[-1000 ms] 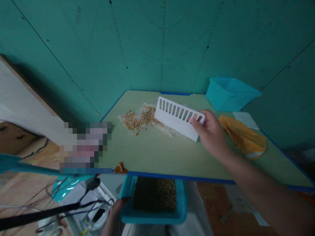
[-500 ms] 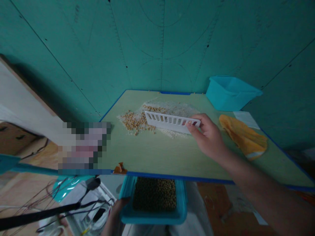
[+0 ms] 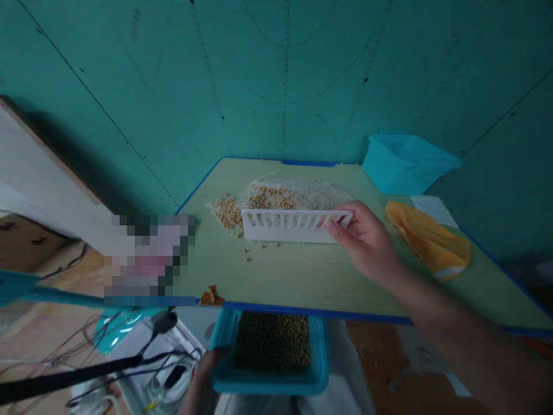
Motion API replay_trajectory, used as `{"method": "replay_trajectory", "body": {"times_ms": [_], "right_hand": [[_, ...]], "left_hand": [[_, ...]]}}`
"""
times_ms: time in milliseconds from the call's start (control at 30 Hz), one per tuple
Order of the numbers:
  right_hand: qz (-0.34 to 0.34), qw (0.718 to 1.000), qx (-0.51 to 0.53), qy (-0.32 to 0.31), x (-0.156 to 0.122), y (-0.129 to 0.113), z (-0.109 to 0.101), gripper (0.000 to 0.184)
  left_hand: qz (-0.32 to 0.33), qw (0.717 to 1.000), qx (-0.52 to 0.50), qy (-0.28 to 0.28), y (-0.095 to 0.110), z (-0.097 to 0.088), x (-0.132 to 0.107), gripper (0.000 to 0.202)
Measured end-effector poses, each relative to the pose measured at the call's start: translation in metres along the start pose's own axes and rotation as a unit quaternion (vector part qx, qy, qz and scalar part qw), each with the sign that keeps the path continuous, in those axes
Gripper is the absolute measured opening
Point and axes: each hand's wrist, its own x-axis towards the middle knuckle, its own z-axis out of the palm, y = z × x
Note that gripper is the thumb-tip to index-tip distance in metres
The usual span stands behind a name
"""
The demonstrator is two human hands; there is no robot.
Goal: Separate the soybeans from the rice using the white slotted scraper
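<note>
My right hand (image 3: 360,233) pinches one end of a white slotted plastic strip (image 3: 287,235), thumb in front. The strip stands on its long edge on the table. Just behind it lie round tan beans (image 3: 276,197), which look like soybeans, in a patch of whitish fine bits (image 3: 322,193). More beans spread past its left end, and a few lie loose in front. Below the table edge, my left hand (image 3: 211,363) grips the left rim of a teal plastic tub (image 3: 270,387) holding many beans (image 3: 289,343); most of its fingers are hidden.
A light-green table (image 3: 276,276) with blue edging stands against a green wall (image 3: 285,75). At its right are a turquoise bin (image 3: 406,167), an orange cloth (image 3: 427,239) and white paper (image 3: 434,210). An orange scrap (image 3: 211,295) sits at the front edge; cables (image 3: 173,369) lie lower left.
The strip's left end has swung toward me and slightly left, so the strip now lies nearly parallel to the front edge. A few beans now lie in front of it. My left hand keeps its place.
</note>
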Motion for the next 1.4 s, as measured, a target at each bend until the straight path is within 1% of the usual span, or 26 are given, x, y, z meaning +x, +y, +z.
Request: {"method": "replay_trajectory", "body": {"times_ms": [67, 167, 267, 367, 433, 567, 700, 867, 967, 1067, 1167, 1267, 1333, 1367, 1400], "right_hand": [[0.014, 1.000, 0.025, -0.004, 0.001, 0.000, 0.001, 0.012], [0.042, 0.997, 0.055, -0.016, 0.002, 0.000, 0.003, 0.014], [0.054, 0.996, 0.071, -0.019, 0.003, 0.001, 0.006, 0.013], [0.047, 0.996, 0.076, -0.023, 0.003, 0.001, 0.008, 0.011], [0.042, 0.996, 0.070, -0.027, 0.003, 0.001, 0.009, 0.010], [0.038, 0.998, 0.048, -0.035, 0.000, -0.001, 0.012, 0.011], [0.011, 0.999, 0.017, -0.044, -0.005, -0.002, 0.016, 0.010], [-0.051, 0.997, -0.014, -0.065, -0.008, -0.005, 0.020, 0.005], [-0.081, 0.994, -0.024, -0.070, -0.008, -0.007, 0.021, 0.004], [-0.089, 0.993, -0.023, -0.072, -0.007, -0.007, 0.022, 0.004], [-0.086, 0.993, -0.015, -0.078, -0.008, -0.008, 0.021, 0.003], [-0.074, 0.993, -0.005, -0.089, -0.007, -0.008, 0.020, 0.003], [-0.062, 0.993, 0.003, -0.096, -0.007, -0.008, 0.019, 0.005], [-0.055, 0.994, 0.008, -0.097, -0.007, -0.007, 0.018, 0.006], [-0.047, 0.994, 0.012, -0.097, -0.006, -0.007, 0.018, 0.007]], "left_hand": [[0.002, 1.000, -0.003, 0.007, -0.004, -0.005, 0.004, 0.013], [0.001, 1.000, -0.003, -0.004, -0.005, -0.007, 0.005, 0.012], [-0.004, 1.000, 0.010, -0.025, 0.000, -0.001, 0.000, 0.017], [0.005, 1.000, 0.018, -0.019, 0.007, 0.007, -0.008, 0.010], [0.007, 1.000, 0.014, -0.013, 0.009, 0.011, -0.011, 0.011], [-0.001, 1.000, 0.005, -0.014, 0.010, 0.012, -0.014, 0.011], [0.001, 0.999, 0.009, -0.033, 0.011, 0.013, -0.015, 0.010], [0.004, 1.000, 0.001, -0.003, 0.010, 0.012, -0.015, 0.011], [0.004, 1.000, 0.003, -0.010, 0.013, 0.014, -0.019, 0.013], [-0.005, 1.000, 0.010, -0.016, 0.017, 0.018, -0.023, 0.013], [0.002, 1.000, 0.009, -0.014, 0.019, 0.021, -0.024, 0.015], [0.010, 1.000, 0.005, -0.004, 0.015, 0.017, -0.020, 0.017], [-0.003, 1.000, -0.005, -0.006, 0.011, 0.010, -0.016, 0.009], [-0.011, 1.000, -0.014, -0.017, 0.010, 0.007, -0.014, 0.007], [-0.023, 0.999, -0.022, -0.020, 0.010, 0.004, -0.012, 0.011]]}}
